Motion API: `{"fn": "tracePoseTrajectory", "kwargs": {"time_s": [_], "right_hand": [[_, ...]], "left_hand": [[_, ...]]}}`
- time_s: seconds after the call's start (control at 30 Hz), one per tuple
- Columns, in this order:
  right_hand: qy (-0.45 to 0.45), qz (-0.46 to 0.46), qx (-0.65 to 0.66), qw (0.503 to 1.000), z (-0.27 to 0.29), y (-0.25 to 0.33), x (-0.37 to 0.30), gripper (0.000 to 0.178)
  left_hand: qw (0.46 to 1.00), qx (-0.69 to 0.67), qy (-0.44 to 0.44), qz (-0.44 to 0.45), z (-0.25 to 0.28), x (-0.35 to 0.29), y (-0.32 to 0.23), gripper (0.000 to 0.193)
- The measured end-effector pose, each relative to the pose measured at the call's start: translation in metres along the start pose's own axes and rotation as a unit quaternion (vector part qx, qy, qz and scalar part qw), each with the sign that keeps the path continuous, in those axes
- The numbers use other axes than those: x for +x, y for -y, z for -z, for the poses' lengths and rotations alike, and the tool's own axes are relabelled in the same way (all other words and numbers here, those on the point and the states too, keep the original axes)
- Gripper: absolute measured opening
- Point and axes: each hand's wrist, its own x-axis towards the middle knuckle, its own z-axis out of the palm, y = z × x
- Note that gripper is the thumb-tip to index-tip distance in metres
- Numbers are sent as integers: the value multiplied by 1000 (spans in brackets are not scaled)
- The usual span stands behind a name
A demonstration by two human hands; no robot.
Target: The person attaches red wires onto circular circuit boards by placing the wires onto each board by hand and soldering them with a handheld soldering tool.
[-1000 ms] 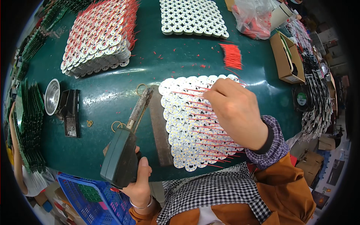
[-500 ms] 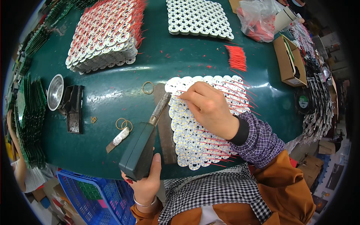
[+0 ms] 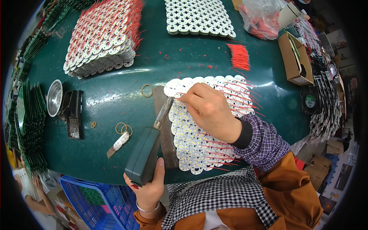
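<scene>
My left hand (image 3: 148, 188) is wrapped round the grip of a dark green soldering gun (image 3: 143, 155). Its metal tip reaches up to the upper left of a panel of round white LED boards (image 3: 191, 136). At that same spot my right hand (image 3: 209, 109) is closed in a pinch, with a bit of red wire showing at its fingertips. Thin red wires (image 3: 241, 91) stick out to the right from several rows of the panel. The panel lies on the green table, its left edge over a dark flat strip (image 3: 165, 132).
A bundle of cut red wires (image 3: 239, 57) lies above the panel. Farther off are a wired board stack (image 3: 101, 38) and a plain white one (image 3: 199, 17). Left are a metal bowl (image 3: 55, 97), black holder (image 3: 73, 115), blade (image 3: 118, 145) and rubber bands. A cardboard box (image 3: 295, 59) stands right.
The view has shifted slightly. Both hands stay at nearly the same spot, with the soldering gun's tip now close to my right fingertips. At the far left, another person's arm and body have moved.
</scene>
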Motion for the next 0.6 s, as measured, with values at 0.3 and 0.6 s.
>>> {"fn": "tracePoseTrajectory", "kwargs": {"time_s": [0.3, 0.6], "right_hand": [[-24, 16, -5, 1000, 3, 1, 0, 11], [2, 0, -13, 1000, 17, 8, -14, 17]], "left_hand": [[987, -121, -75, 71, -3, -8, -25, 37], [977, -150, -39, 147, 0, -11, -31, 38]]}}
